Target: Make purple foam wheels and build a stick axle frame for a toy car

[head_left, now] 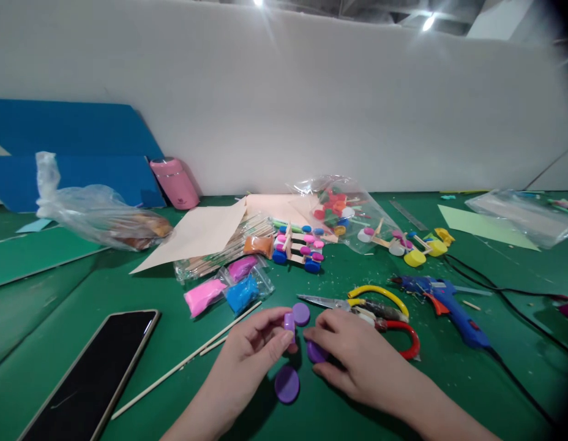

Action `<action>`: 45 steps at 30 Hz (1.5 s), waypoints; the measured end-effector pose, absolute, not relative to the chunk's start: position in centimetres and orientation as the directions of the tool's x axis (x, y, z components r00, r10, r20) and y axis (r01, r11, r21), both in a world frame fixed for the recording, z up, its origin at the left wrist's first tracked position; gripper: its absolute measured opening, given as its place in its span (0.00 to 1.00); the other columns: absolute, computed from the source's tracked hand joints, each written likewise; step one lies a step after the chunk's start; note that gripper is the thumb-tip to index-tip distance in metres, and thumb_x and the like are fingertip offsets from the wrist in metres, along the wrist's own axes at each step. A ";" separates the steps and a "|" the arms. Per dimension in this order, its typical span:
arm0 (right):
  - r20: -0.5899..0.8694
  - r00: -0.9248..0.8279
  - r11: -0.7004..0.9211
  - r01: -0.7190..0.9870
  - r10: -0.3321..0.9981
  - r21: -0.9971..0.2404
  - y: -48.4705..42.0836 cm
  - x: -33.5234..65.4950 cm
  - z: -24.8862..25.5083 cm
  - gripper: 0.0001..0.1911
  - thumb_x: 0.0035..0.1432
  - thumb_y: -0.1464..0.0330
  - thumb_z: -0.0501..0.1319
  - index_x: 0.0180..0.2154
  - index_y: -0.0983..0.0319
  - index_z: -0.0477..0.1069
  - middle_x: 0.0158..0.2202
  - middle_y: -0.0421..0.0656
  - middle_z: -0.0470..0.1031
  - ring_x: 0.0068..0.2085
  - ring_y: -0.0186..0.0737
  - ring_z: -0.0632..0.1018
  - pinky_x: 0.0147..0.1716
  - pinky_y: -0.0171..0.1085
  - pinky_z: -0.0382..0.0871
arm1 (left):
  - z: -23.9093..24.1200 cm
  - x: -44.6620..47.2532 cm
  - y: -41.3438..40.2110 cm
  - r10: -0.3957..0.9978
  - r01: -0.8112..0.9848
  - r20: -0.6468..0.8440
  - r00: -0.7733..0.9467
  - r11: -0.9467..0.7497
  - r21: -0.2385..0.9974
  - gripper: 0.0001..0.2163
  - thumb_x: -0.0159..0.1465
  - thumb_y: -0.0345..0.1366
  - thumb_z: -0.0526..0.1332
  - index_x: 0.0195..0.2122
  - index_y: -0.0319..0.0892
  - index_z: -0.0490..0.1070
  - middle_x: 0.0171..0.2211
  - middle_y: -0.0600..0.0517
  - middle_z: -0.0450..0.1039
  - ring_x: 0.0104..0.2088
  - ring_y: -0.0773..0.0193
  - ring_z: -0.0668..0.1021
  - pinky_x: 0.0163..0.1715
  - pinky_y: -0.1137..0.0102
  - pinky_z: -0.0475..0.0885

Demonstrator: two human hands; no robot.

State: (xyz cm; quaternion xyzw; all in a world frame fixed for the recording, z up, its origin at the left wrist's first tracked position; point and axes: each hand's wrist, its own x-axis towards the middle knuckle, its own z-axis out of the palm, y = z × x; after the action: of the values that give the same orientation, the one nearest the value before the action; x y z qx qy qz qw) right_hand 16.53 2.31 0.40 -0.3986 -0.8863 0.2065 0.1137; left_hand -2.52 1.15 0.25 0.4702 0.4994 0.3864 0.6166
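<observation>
My left hand [251,352] pinches a small purple bottle cap [289,322] between thumb and fingers, just above the green table. My right hand [352,355] curls over another purple cap [316,352], fingertips pressing it to the mat. A third purple cap [301,313] lies just behind the two hands. A larger purple cap [286,384] rests flat between my wrists. Scissors [366,306] with yellow and red handles lie right behind my right hand.
A blue glue gun [449,303] with black cord lies at right. Packets of coloured clay [229,291], stick-and-cap models [298,248], a bag of caps [341,211], a long wooden skewer [183,364], a phone [89,383] at front left, a pink bottle [174,182].
</observation>
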 end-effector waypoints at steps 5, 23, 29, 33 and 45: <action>0.047 -0.628 0.576 0.677 0.777 -0.459 2.0 16.5 0.9 0.17 0.51 0.65 0.59 0.45 0.60 0.66 0.40 0.45 0.68 0.39 0.43 0.69 0.37 0.40 0.64 | 0.3 -2.7 1.3 0.954 0.008 -0.235 0.186 0.237 0.971 0.11 0.55 0.36 0.61 0.40 0.43 0.71 0.26 0.54 0.73 0.29 0.67 0.73 0.32 0.74 0.67; 0.048 0.318 -0.286 0.902 0.947 -0.324 2.8 35.6 -3.7 0.18 0.44 0.61 0.56 0.38 0.64 0.67 0.35 0.53 0.73 0.35 0.55 0.74 0.32 0.45 0.64 | 0.6 -1.8 0.9 0.967 -0.099 -0.248 0.062 0.253 0.962 0.12 0.50 0.37 0.64 0.36 0.41 0.74 0.25 0.52 0.73 0.27 0.65 0.74 0.31 0.72 0.68; -0.036 0.345 -0.313 0.796 0.938 -0.518 2.2 35.0 -1.2 0.13 0.52 0.59 0.52 0.31 0.61 0.68 0.28 0.52 0.74 0.30 0.48 0.75 0.28 0.41 0.63 | 0.3 -2.1 0.8 0.967 -0.131 -0.250 0.059 0.255 0.958 0.11 0.51 0.37 0.64 0.36 0.41 0.74 0.26 0.52 0.73 0.27 0.66 0.74 0.31 0.72 0.67; -0.120 0.269 -0.238 0.469 0.956 -0.851 1.4 33.0 1.0 0.16 0.57 0.58 0.49 0.36 0.61 0.69 0.29 0.50 0.73 0.30 0.41 0.75 0.26 0.37 0.64 | 0.0 -2.4 1.0 0.962 -0.144 -0.254 0.097 0.266 0.953 0.11 0.54 0.37 0.62 0.39 0.42 0.72 0.27 0.52 0.73 0.30 0.66 0.74 0.33 0.73 0.66; -0.274 -0.173 -0.293 -0.100 0.946 -0.951 1.1 21.1 1.9 0.11 0.56 0.64 0.57 0.36 0.65 0.67 0.24 0.40 0.71 0.22 0.31 0.66 0.22 0.30 0.57 | 0.6 -1.7 0.2 0.949 -0.265 -0.217 0.229 0.275 0.924 0.11 0.53 0.33 0.63 0.38 0.42 0.72 0.29 0.52 0.72 0.28 0.68 0.73 0.30 0.74 0.66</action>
State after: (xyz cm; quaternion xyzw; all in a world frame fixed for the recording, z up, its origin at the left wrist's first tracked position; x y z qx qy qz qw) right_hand 21.06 1.14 1.92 -0.4937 -0.4284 0.6347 0.4121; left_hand -1.68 0.24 0.62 0.3997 0.4279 0.4501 0.6742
